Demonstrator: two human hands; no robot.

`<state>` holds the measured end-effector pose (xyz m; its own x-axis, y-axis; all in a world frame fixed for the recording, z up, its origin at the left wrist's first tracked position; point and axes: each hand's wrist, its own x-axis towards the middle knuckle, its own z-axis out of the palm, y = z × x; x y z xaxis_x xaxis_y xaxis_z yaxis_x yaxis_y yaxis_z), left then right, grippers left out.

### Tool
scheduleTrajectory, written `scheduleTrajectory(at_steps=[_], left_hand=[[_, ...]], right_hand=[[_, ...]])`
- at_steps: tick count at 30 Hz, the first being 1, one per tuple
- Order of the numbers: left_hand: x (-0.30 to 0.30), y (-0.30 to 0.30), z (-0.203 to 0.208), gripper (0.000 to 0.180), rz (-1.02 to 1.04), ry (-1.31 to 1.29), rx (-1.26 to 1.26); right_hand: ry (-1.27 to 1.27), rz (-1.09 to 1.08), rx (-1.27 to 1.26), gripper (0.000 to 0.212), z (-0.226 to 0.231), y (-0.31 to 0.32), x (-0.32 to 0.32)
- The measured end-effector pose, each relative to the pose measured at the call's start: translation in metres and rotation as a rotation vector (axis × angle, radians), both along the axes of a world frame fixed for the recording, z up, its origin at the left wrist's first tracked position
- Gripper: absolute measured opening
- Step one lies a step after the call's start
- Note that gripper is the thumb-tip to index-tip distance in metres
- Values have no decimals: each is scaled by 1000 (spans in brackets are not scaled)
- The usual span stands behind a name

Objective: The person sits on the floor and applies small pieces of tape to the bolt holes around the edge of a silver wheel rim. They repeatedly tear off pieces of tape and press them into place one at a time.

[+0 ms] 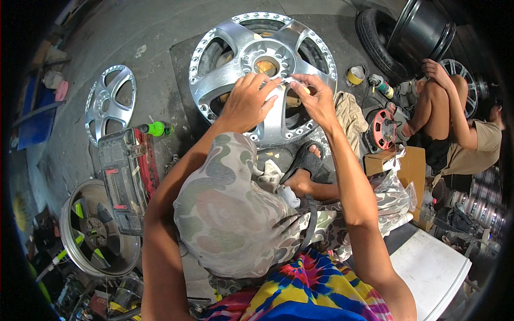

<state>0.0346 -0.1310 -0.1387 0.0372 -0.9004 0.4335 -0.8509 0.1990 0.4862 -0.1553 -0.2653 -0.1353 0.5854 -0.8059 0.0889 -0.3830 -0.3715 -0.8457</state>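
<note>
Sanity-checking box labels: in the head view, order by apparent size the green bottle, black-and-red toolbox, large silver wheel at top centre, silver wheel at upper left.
1. Large silver wheel
2. Black-and-red toolbox
3. Upper-left silver wheel
4. Green bottle

Bright light covers the area around the fingers (311,80), leaving glints on the silver wheel (214,83) beneath them; its source cannot be told. Shade darkens the left arm (166,257), lower left of the fingers, while the white panel (428,267) to their lower right looks pale. Detail near the fingers is fairly sharp; far out from them, shapes bend, soften and sink into a black rim.
</note>
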Motion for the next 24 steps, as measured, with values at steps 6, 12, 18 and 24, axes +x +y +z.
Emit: scheduleTrajectory(at_steps=[6, 12, 18, 24], left_hand=[[12, 5, -8, 37, 35, -5, 8], [18, 4, -16, 36, 28, -36, -8], [19, 9, -11, 40, 23, 3, 25], [1, 7, 24, 39, -167, 533, 280]], right_hand=[[229, 50, -237, 33, 5, 2, 8], [216, 73, -359, 23, 1, 16, 19], [120, 139, -118, 25, 32, 36, 13], [-202, 87, 160, 26, 56, 34, 13]])
